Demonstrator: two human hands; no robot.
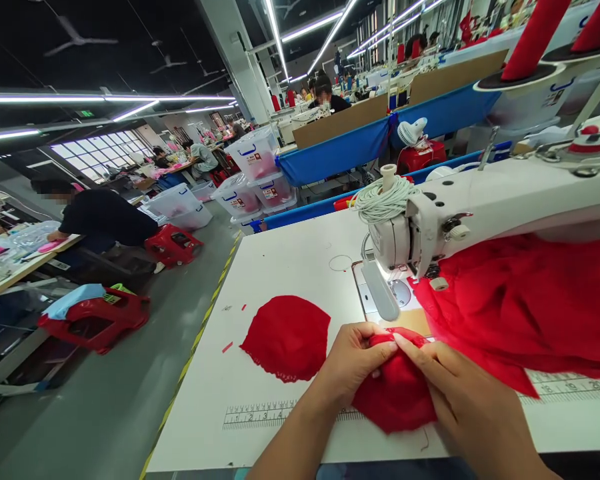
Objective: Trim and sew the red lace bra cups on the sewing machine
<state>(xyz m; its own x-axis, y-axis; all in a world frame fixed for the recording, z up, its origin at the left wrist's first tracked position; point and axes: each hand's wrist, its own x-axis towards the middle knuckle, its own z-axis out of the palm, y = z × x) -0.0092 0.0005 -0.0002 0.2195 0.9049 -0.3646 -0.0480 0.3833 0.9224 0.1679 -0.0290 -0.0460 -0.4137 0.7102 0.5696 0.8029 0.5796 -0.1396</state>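
The left hand [351,359] and the right hand [457,383] are pinching the upper edge of a small, soft red fabric piece [397,397], holding it just before a white sewing machine [510,200]. A rounded red fabric panel [290,337] is lying leftward on the white worktop [195,433]; a large crumpled red cloth [540,300] is spreading rightward.

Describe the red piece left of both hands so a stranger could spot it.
On the white table, left of the left hand, lies a red cloth piece. Unlike the held cloth and the heap under the machine arm, it lies flat, unheld.
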